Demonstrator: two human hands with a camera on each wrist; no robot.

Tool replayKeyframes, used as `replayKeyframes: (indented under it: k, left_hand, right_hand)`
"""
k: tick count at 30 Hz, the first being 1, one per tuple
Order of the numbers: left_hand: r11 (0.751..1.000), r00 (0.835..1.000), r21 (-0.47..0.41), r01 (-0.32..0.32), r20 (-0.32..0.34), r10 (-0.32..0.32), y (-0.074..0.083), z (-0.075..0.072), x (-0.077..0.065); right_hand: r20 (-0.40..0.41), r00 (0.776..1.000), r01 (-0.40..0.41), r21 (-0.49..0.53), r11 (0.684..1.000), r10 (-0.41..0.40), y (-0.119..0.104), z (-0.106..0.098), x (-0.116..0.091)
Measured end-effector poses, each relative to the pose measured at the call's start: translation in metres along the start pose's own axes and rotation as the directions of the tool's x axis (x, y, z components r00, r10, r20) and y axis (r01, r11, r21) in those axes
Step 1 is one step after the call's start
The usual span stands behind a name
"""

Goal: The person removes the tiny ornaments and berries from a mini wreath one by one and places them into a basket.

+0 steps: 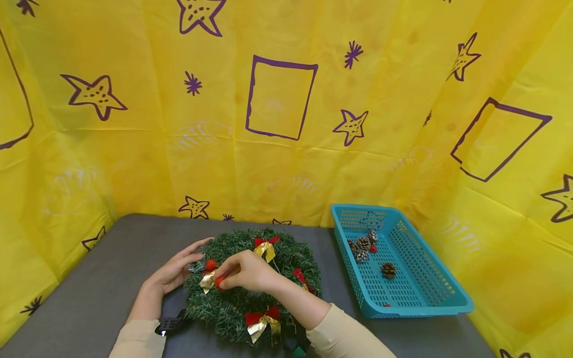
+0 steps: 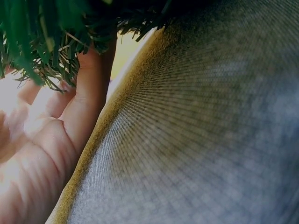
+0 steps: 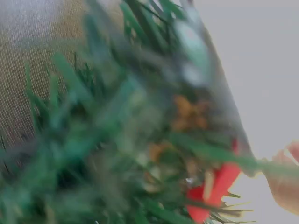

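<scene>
A green artificial wreath [image 1: 219,311] lies on the grey table, decorated with several red and gold bows [image 1: 264,322]. My right hand [image 1: 248,271] is over its left part and pinches a small red ball [image 1: 219,282] between thumb and fingertips, beside a gold bow [image 1: 207,281]. Another red ball [image 1: 211,265] sits just above that bow. Against the wreath's outer left edge rests my left hand [image 1: 176,271], its fingers extended along the greenery. In the left wrist view, the left fingertips disappear among the needles [image 2: 51,42]. Blurred greenery [image 3: 117,140] and a red bow [image 3: 215,191] fill much of the right wrist view.
To the right of the wreath stands a blue plastic basket [image 1: 416,312]. Several pinecones [image 1: 388,270] and a few small red pieces [image 1: 373,249] lie in it. A yellow patterned curtain [image 1: 282,169] hangs behind and beside the grey table [image 1: 152,233].
</scene>
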State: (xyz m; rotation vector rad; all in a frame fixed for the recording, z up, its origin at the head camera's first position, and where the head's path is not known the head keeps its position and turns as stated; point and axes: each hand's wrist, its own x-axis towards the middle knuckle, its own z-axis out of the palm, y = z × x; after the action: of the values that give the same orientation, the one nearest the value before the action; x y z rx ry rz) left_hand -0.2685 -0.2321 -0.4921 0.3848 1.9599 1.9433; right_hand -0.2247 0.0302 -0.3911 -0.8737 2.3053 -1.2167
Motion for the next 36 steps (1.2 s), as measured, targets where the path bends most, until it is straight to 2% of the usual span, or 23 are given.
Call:
replayKeyframes:
  k: [7,13,27,36]
  left_hand:
    - [1.000,1.000,-0.027,0.000,0.009,0.000,0.001,0.000,0.000]
    - [1.000,1.000,-0.025,0.008,0.007,-0.008,0.002,0.000,0.001]
    - [0.999,1.000,0.036,-0.003,0.013,0.002,-0.002,-0.003,0.001]
    - [1.000,1.000,0.025,-0.016,0.010,0.016,0.000,-0.001,0.000]
  right_hand:
    - [-0.042,0.999,-0.006,0.005,1.000,0.007,-0.001,-0.014,-0.001]
    - [-0.084,0.996,-0.028,-0.051,0.998,0.024,0.001,-0.026,-0.002]
    - [-0.156,0.987,-0.043,-0.080,0.996,0.030,0.009,-0.060,-0.004]
    - [-0.172,0.985,-0.030,0.013,0.999,0.032,0.016,-0.082,-0.009]
